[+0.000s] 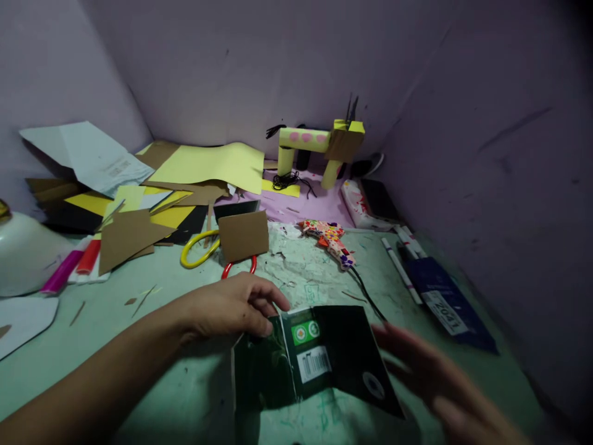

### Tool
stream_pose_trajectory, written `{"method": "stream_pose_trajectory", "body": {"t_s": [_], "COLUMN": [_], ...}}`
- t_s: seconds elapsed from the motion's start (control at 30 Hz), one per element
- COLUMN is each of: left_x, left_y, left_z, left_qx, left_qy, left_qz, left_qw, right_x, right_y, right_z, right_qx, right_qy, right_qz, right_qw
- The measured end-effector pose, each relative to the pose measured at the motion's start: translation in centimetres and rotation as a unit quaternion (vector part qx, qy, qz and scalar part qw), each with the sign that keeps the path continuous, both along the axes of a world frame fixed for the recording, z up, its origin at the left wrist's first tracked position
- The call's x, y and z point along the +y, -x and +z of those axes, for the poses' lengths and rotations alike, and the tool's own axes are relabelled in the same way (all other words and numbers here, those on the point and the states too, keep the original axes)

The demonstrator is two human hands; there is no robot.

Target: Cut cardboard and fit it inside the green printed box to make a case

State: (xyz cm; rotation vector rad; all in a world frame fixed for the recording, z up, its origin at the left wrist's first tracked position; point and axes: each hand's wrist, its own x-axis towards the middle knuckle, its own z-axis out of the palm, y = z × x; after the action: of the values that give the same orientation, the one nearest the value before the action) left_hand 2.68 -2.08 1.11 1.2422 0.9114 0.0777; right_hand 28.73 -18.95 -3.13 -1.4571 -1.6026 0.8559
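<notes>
A flattened dark green carton piece (345,346), creased into panels and printed with a barcode, stands tilted above the table in front of me. My left hand (236,306) pinches its upper left edge, thumb on the near face and fingers curled behind. Beside the right edge is my right hand (430,371), blurred, with thumb and fingers apart; whether a fingertip touches the carton I cannot tell. Just beyond my left hand, a brown cardboard rectangle (244,236) lies over scissors with one yellow handle (199,250) and one red handle (239,267).
A flower-patterned glue gun (331,240) trails its black cord. Behind it stands a yellow paper giraffe (319,142) near black string (290,180). Paper and cardboard scraps (134,235) pile up at left. Markers (402,272) and a blue packet (449,303) lie at right, below the wall.
</notes>
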Motion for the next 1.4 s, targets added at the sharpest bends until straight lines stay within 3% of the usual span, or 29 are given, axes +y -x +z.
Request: {"method": "stream_pose_trajectory", "body": {"t_s": [0.1,0.17,0.27,0.33,0.4,0.63,0.8,1.03,1.2,1.4], "left_x": [-0.6,-0.9,-1.1,-1.1,-1.1,-1.4,-2.2,-4.0,-5.1,-4.8], "left_y": [-0.4,-0.7,-0.9,-0.9,-1.0,-1.1,-1.2,-1.6,-1.4,-1.7], "left_z": [0.6,1.0,1.2,1.0,0.7,0.7,0.7,1.7,0.5,-0.4], "left_qx": [0.006,0.017,0.010,0.006,0.017,0.143,0.115,0.119,0.153,0.156], "left_qy": [0.015,0.009,0.010,0.015,0.011,-0.064,-0.019,-0.081,-0.065,-0.052], "left_qz": [-0.005,-0.005,0.001,-0.001,-0.006,-0.119,-0.086,-0.122,-0.122,-0.111], "left_qw": [1.000,1.000,1.000,1.000,1.000,0.981,0.989,0.982,0.978,0.980], "right_x": [4.4,7.9,12.5,14.3,15.1,13.6,11.6,8.9,7.6,8.3], "right_y": [-1.1,-0.2,2.3,3.7,4.6,5.6,5.9,6.0,6.4,6.6], "right_z": [3.0,4.9,6.3,6.1,5.5,5.8,6.1,5.2,3.5,2.3], "right_qx": [-0.004,0.000,-0.023,-0.022,-0.007,-0.038,-0.014,0.050,0.108,0.151], "right_qy": [0.050,0.073,0.168,0.265,0.327,0.365,0.372,0.366,0.385,0.408], "right_qz": [-0.027,0.004,0.151,0.261,0.309,0.242,0.185,0.179,0.160,0.157], "right_qw": [0.998,0.997,0.974,0.928,0.893,0.898,0.910,0.912,0.902,0.887]}}
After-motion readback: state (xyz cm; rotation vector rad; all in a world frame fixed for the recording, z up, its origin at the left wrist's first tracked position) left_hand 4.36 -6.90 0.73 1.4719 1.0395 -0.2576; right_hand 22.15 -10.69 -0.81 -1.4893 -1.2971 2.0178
